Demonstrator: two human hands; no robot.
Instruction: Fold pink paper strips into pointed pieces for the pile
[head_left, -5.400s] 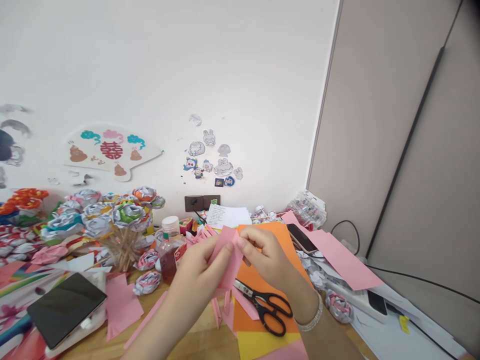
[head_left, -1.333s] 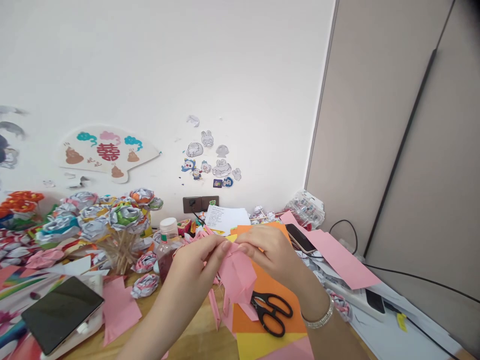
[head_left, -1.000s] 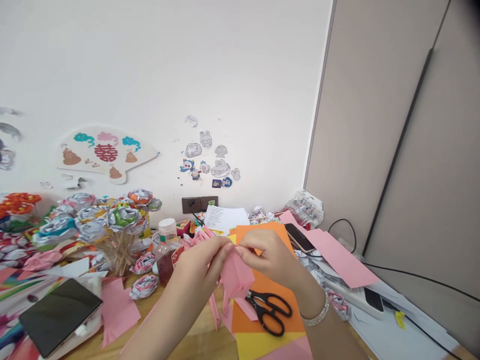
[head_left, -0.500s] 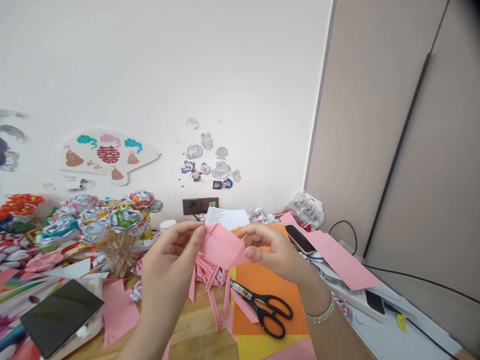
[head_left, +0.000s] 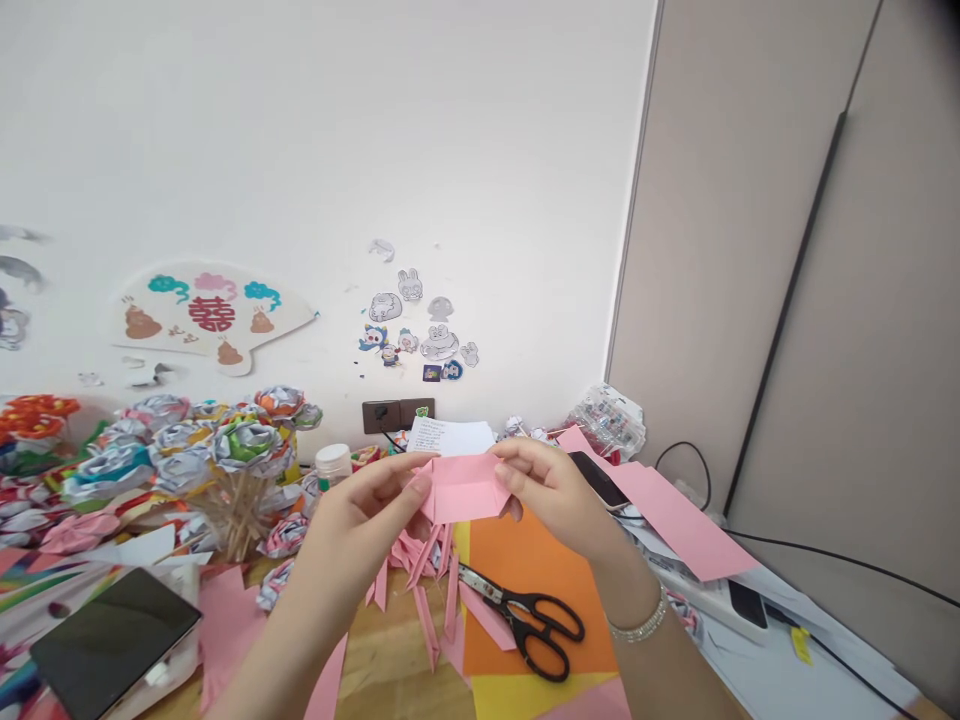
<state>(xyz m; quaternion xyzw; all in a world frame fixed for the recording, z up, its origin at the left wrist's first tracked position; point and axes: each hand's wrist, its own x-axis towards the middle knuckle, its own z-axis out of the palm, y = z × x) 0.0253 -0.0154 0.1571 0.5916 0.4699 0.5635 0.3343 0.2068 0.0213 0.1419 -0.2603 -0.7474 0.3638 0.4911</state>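
A folded pink paper piece (head_left: 463, 487) is held up above the desk between both hands. My left hand (head_left: 367, 517) pinches its left end with thumb and fingers closed. Pinching the right end is my right hand (head_left: 551, 490), which wears a bracelet on its wrist. Below them, black scissors (head_left: 529, 620) lie on an orange sheet (head_left: 536, 565), and several narrow pink folded strips (head_left: 427, 580) lie on the wooden desk.
A bunch of paper roses on sticks (head_left: 225, 450) stands at left, a dark tablet (head_left: 112, 640) at the lower left. A small bottle (head_left: 332, 463) is behind my left hand. A phone (head_left: 600, 480), pink sheets (head_left: 675, 515) and cables lie at right.
The pink paper hung down, pinched at its top; both hands have turned it level, spread it sideways and raised it slightly.
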